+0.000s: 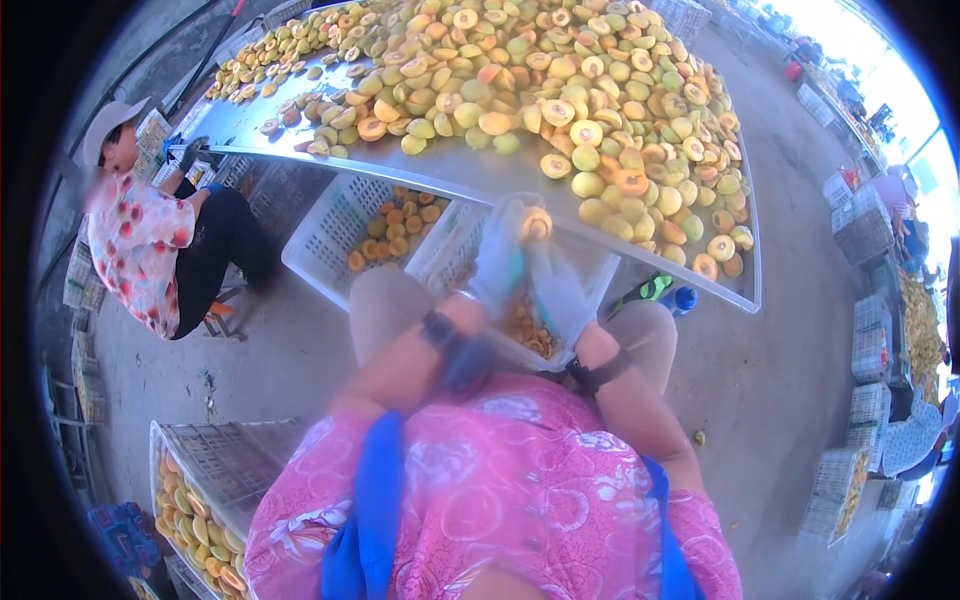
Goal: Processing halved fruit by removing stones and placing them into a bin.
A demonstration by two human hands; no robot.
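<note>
Closest to us is the pink patterned shirt (520, 460) with blue straps (380, 500), on our side of the fingers and cut off by the bottom edge. Dark bands (601, 371) sit on both wrists, the left one pretty smeared.

Then the gloved hands. We've got a fruit half (536, 224) right at the fingertips, between the left hand (496, 265) and the right hand (562, 288), but everything's so blurred that we can't tell which hand has it, or how wide or narrow either set of fingers is. If there's a tool in there, we can't make it out.

Straight below the fingers is a pale crate (600, 266) with orange fruit pieces (528, 325); the gloves hide a lot of it. Left of the fingers, another white crate (318, 245) holds fruit halves (395, 230), its near corner tucked behind a knee. Way back lower left of them, a sleeve covers part of a third crate (235, 460).

Just beyond the fingertips runs the metal table (400, 178), its big fruit heap (600, 90) cut off at the top. Farther left sits a co-worker (140, 240); far right, other people (912, 440) are squashed against the fisheye rim.
</note>
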